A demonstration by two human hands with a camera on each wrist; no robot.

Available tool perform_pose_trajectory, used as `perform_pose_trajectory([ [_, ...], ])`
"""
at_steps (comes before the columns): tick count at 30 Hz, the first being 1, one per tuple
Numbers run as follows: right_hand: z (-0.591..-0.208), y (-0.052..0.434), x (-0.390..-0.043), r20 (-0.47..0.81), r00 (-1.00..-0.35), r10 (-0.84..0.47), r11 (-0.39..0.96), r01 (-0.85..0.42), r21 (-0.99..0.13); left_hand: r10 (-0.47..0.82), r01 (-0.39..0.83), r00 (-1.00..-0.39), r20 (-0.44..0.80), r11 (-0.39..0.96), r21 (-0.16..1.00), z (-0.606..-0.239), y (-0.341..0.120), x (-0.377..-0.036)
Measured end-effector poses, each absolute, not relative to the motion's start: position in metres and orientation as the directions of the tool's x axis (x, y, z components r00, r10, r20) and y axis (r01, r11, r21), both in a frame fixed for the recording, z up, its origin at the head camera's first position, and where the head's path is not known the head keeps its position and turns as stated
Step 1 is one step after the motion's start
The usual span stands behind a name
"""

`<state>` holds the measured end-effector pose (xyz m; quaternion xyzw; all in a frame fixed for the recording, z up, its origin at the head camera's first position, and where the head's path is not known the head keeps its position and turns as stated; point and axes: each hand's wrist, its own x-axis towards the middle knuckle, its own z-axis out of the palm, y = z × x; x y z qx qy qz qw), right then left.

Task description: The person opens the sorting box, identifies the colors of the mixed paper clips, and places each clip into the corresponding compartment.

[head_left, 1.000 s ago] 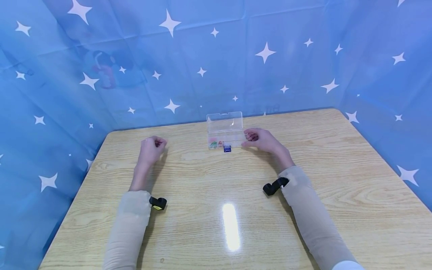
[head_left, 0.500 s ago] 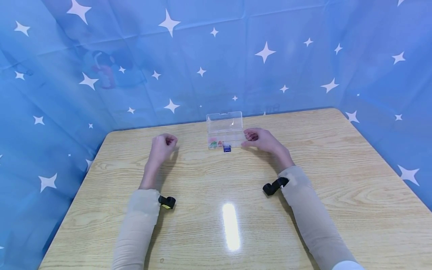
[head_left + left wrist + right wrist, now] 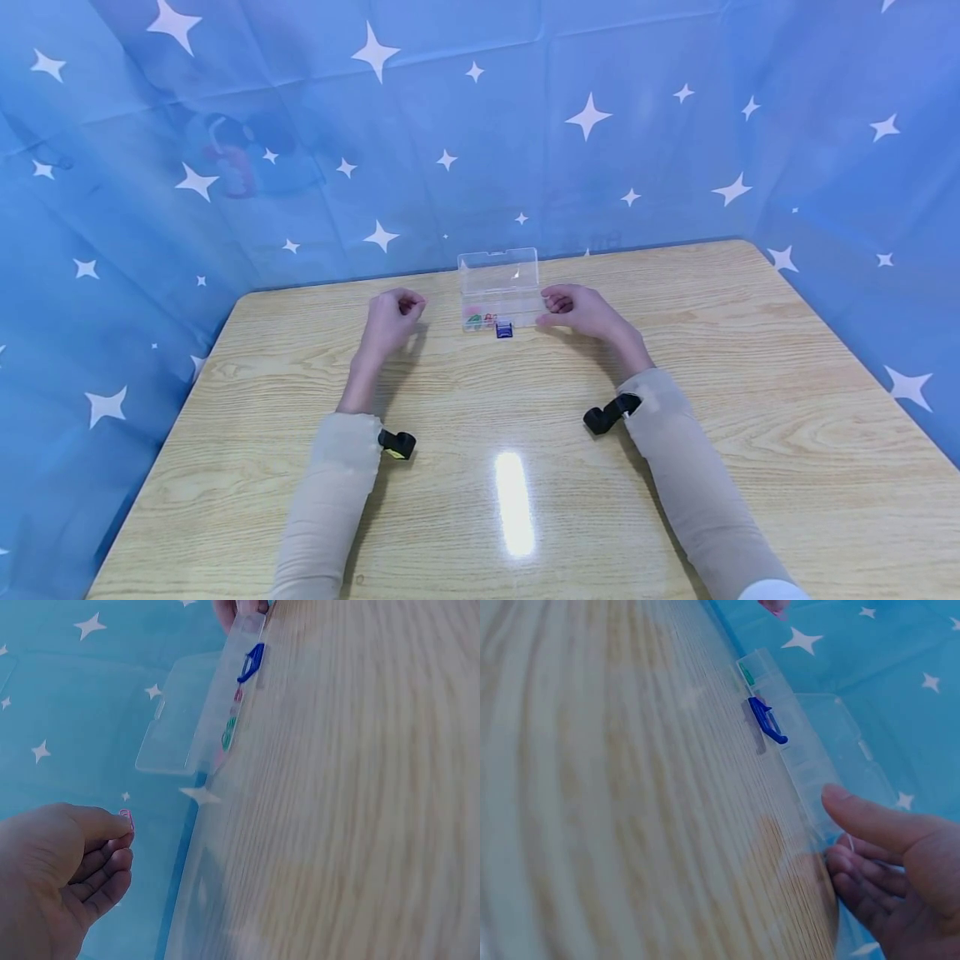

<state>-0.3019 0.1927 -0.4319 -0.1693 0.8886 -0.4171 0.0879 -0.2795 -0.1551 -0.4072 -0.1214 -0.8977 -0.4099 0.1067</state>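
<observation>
On the table near its back edge stands a clear plastic compartment box (image 3: 519, 302), its lid (image 3: 495, 272) raised at the back. Green (image 3: 474, 321) and red pieces (image 3: 490, 318) lie in its left compartments. A blue clasp (image 3: 504, 331) juts out from the front wall. To the left of the box, my left hand (image 3: 390, 323) pinches a small pink looped piece (image 3: 127, 819) between thumb and forefinger, above the table. My right hand (image 3: 583, 312) grips the box's right end, thumb at the front corner and fingers curled behind.
The wooden table (image 3: 465, 417) meets a blue star-patterned curtain (image 3: 480, 125) at the back and sides. Black wrist cameras sit on both sleeves. A bright light reflection (image 3: 513, 504) shows on the tabletop.
My left hand has moved right and slightly away from me, closer to the box, still pinching. The right hand and the box have stayed in place.
</observation>
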Motion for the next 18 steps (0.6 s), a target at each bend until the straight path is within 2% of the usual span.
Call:
perform_pose_trajectory([
  [6, -0.431, 0.192, -0.302, -0.020, -0.927, -0.374, 0.587, -0.220, -0.779, 0.162, 0.334, -0.940, 0.300, 0.614, 0.715, -0.408, -0.139, -0.282],
  [18, -0.429, 0.192, -0.300, -0.032, -0.928, -0.372, 0.594, -0.212, -0.776, 0.178, 0.318, -0.947, 0.266, 0.624, 0.714, -0.410, -0.112, -0.292],
])
